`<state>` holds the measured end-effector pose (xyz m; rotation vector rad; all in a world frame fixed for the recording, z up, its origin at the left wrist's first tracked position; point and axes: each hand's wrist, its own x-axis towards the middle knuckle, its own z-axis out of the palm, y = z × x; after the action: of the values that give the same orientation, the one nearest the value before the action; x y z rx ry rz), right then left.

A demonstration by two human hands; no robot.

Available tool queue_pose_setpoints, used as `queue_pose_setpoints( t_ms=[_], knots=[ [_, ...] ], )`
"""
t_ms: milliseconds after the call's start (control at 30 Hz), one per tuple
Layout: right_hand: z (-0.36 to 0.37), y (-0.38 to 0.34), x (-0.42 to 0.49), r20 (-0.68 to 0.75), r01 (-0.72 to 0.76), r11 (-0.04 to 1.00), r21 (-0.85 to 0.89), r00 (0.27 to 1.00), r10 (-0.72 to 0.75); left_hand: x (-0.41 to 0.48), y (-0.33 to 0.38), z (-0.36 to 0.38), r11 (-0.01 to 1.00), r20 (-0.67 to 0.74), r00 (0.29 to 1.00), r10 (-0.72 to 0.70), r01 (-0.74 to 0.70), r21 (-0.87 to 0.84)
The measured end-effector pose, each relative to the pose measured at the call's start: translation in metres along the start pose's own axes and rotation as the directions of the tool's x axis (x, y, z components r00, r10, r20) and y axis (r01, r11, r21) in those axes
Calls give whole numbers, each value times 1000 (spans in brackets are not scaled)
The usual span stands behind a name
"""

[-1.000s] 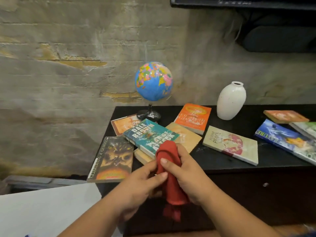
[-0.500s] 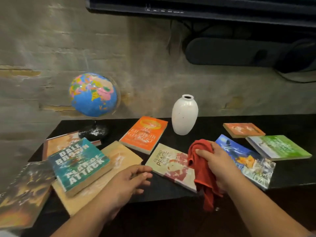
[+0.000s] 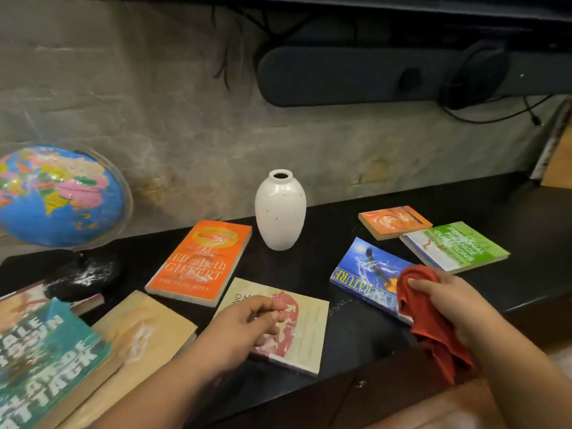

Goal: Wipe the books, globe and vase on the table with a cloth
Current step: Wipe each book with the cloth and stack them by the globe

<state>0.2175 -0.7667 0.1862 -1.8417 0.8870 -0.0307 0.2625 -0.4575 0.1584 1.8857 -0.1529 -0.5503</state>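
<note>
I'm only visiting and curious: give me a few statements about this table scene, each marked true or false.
1. The right hand holds a red cloth. True.
2. The vase lies on its side. False: it stands upright.
3. The globe stands at the left end of the table. True.
4. The left hand grips the cloth too. False: it holds nothing, above a cream book.

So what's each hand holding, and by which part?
Right hand grips the red cloth by its bunched top, the rest hanging. Left hand holds nothing.
</note>
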Motion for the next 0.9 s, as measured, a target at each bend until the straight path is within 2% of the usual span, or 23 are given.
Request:
queue_pose_setpoints(
  t_ms=[200, 333, 533, 700, 800, 900],
  knots=[
    [-42, 4, 35, -49, -43, 957, -287, 998, 30, 34, 14, 42, 999, 121, 992, 21, -25, 28],
    [-64, 11, 67, -11, -58, 893, -446, 998, 60, 52, 18, 80, 995, 213, 975, 58, -73, 62],
    [-83, 31, 111, 157, 31, 833, -553, 985, 68, 70, 13, 140, 998, 140, 990, -29, 35, -43],
    [-94, 40, 128, 286, 153, 844, -515, 958, 1, 75, 9, 193, 987, 71, 991, -115, 122, -106],
    [-97, 46, 131, 353, 248, 799, -548, 935, -49, 75, 13, 213, 984, 18, 997, -71, 73, -162],
    [-99, 50, 125, 480, 337, 731, -594, 877, -14, 80, 11, 214, 984, -60, 998, 28, -38, -172]
  ],
)
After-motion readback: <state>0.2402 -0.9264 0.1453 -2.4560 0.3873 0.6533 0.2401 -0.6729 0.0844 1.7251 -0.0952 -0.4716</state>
